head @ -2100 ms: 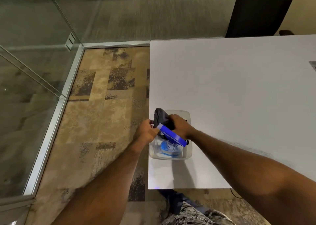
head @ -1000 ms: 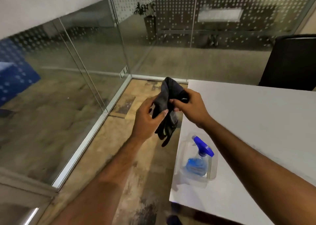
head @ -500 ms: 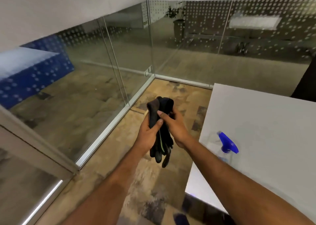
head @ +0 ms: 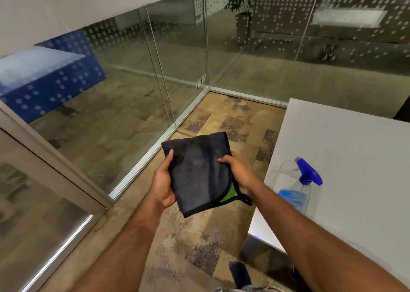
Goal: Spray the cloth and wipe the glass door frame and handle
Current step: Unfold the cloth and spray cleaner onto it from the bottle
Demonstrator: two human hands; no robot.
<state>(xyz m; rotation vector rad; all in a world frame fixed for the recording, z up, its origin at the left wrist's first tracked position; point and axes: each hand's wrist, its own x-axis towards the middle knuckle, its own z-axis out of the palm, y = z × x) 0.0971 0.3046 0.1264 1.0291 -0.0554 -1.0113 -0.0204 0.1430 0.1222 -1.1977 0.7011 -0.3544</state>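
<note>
A dark grey cloth (head: 197, 174) with a green underside is spread flat between both hands, above the floor. My left hand (head: 163, 185) grips its left edge and my right hand (head: 239, 174) grips its right edge. A spray bottle (head: 299, 187) with a blue trigger head and blue liquid stands in a clear plastic tub (head: 275, 176) at the near left corner of the white table (head: 355, 158), just right of my right hand. The glass door's metal frame (head: 55, 158) runs diagonally at the left. No handle is visible.
Glass wall panels (head: 177, 58) with metal floor rails enclose the corner ahead. Patterned brown carpet (head: 221, 118) covers the floor between glass and table. A dark chair edge (head: 402, 114) shows at the far right. My shoe (head: 240, 274) is at the bottom.
The cloth came out of the tub, was bunched between both hands, and is now unfolded flat. The view has turned left toward the glass; the bottle stays in the tub.
</note>
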